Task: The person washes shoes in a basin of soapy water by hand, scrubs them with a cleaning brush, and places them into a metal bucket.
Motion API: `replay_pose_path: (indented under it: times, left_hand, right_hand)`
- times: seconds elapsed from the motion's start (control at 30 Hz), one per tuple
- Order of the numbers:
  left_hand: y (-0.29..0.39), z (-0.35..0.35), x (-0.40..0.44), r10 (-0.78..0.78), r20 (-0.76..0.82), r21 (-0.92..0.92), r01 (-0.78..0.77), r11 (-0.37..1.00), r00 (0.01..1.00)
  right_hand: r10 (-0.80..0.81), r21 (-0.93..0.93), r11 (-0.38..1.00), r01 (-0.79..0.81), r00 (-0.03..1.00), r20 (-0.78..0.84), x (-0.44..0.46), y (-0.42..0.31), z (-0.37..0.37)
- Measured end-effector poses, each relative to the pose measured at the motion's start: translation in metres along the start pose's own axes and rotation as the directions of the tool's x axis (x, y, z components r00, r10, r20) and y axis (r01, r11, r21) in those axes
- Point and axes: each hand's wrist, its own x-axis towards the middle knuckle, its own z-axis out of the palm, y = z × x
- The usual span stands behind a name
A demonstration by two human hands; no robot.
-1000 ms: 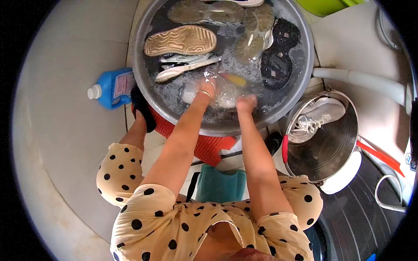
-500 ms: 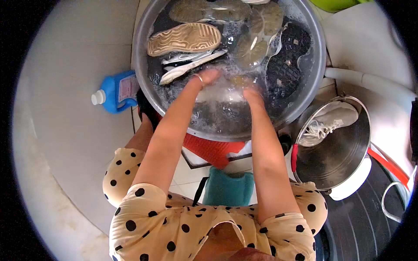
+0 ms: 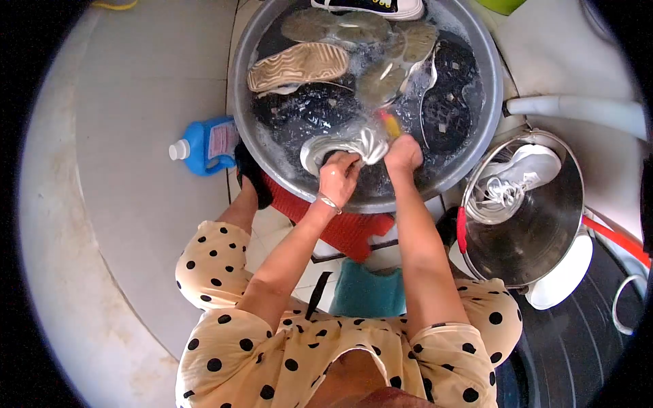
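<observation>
A white shoe (image 3: 316, 148) lies at the near side of a large grey basin (image 3: 242, 102) of soapy water. My left hand (image 3: 339, 178) grips it at the opening, fingers closed on its edge. My right hand (image 3: 404, 155) is at the toe side, its fingers hidden in the water. Just beyond that hand a red and yellow thing (image 3: 390, 124) shows, partly under water. Farther in, a tan sole (image 3: 299, 66), murky soles (image 3: 383, 83) and a dark sole (image 3: 450, 95) face upward. A black and white shoe (image 3: 381, 5) is at the far rim.
Right of the basin, a metal pot (image 3: 530, 251) holds a grey shoe (image 3: 524, 170). A blue bottle (image 3: 207, 146) stands at the left. A red mat (image 3: 333, 231) and a teal stool (image 3: 367, 289) are below the basin. A pale pipe (image 3: 578, 109) runs at the right.
The white shoe has come up from under the water, with my left hand now at its opening. The white-edged shoe below the tan sole has turned or sunk, showing a dark surface.
</observation>
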Motion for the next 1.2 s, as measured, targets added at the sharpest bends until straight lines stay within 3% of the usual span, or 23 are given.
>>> replay_pose_path:
  times: [0.1,0.13,0.2,0.27,0.3,0.4,0.43,0.53,0.57,0.67,0.7,0.8,0.83,0.9,0.97,1.07,1.1,1.13,1.2]
  left_hand:
    - [-0.004,-0.003,-0.008,-0.399,0.246,-0.053,0.423,0.905,0.883]
    - [-0.039,0.01,-0.009,-0.534,0.339,-0.264,0.623,0.737,0.775]
    - [-0.066,0.017,0.0,-0.625,0.514,-0.599,0.768,0.229,0.588]
    - [-0.065,0.022,0.006,-0.605,0.338,-0.568,0.669,0.479,0.721]
    - [-0.065,0.026,0.01,-0.573,0.251,-0.534,0.605,0.59,0.78]
    - [-0.022,0.003,0.04,-0.475,0.265,-0.087,0.511,0.855,0.839]
    - [-0.048,0.02,0.045,-0.499,0.251,-0.172,0.546,0.82,0.829]
    - [-0.121,0.054,0.065,-0.565,0.444,-0.369,0.717,0.592,0.695]
    - [-0.115,0.044,0.069,-0.624,0.528,-0.392,0.818,0.422,0.576]
    - [-0.07,0.017,0.065,-0.592,0.352,-0.132,0.665,0.735,0.725]
    - [-0.072,0.018,0.055,-0.481,0.404,-0.38,0.621,0.686,0.778]
    - [-0.021,-0.001,0.053,-0.56,0.617,-0.434,0.833,0.343,0.553]
    - [-0.033,0.012,0.056,-0.538,0.708,-0.484,0.869,0.1,0.456]
    - [-0.045,0.027,0.059,-0.483,0.741,-0.474,0.873,0.115,0.466]
    - [-0.037,0.025,0.061,-0.479,0.757,-0.426,0.891,0.156,0.445]
    - [-0.024,0.036,0.058,-0.344,0.535,-0.47,0.611,0.637,0.771]
    - [-0.023,0.039,0.069,-0.371,0.642,-0.484,0.73,0.483,0.671]
    - [-0.02,0.043,0.078,-0.373,0.743,-0.538,0.827,0.163,0.556]
    - [-0.03,0.058,0.094,-0.433,0.772,-0.516,0.856,0.002,0.466]
  right_hand:
    - [0.059,0.299,0.954,-0.01,0.986,-0.155,-0.008,-0.004,0.01]
    - [0.089,0.391,0.92,0.001,0.973,-0.212,-0.007,-0.005,0.013]
    - [0.233,0.532,0.829,-0.17,0.971,-0.053,-0.001,-0.002,0.015]
    - [0.336,0.624,0.699,-0.349,0.931,0.143,0.007,0.005,0.02]
    - [0.203,0.723,0.665,-0.185,0.977,0.063,0.008,0.014,0.022]
    - [0.399,0.632,0.668,-0.393,0.906,0.141,0.004,0.002,0.006]
    - [0.414,0.584,0.619,-0.526,0.85,0.327,0.021,0.019,0.031]
    - [0.391,0.736,0.564,-0.374,0.906,0.16,0.007,0.007,0.033]
    - [0.396,0.806,0.465,-0.367,0.9,0.182,0.053,0.065,0.12]
    - [0.424,0.793,0.398,-0.461,0.859,0.286,0.046,0.052,0.093]
    - [0.415,0.822,0.333,-0.462,0.854,0.312,0.045,0.052,0.087]
    - [0.301,0.885,0.047,-0.463,0.851,0.429,0.056,0.075,0.098]
    - [0.219,0.891,-0.059,-0.449,0.866,0.451,0.059,0.083,0.101]
    - [-0.027,0.908,-0.167,-0.383,0.923,0.385,0.057,0.082,0.079]
    - [0.097,0.887,-0.141,-0.44,0.885,0.454,0.038,0.05,0.036]
    - [0.271,0.903,-0.039,-0.429,0.865,0.423,0.025,0.026,0.015]
    - [0.307,0.884,0.037,-0.466,0.847,0.434,0.028,0.03,0.018]
    - [0.34,0.859,0.119,-0.498,0.833,0.436,0.033,0.035,0.02]
    - [0.183,0.876,-0.143,-0.461,0.857,0.482,0.032,0.036,0.018]
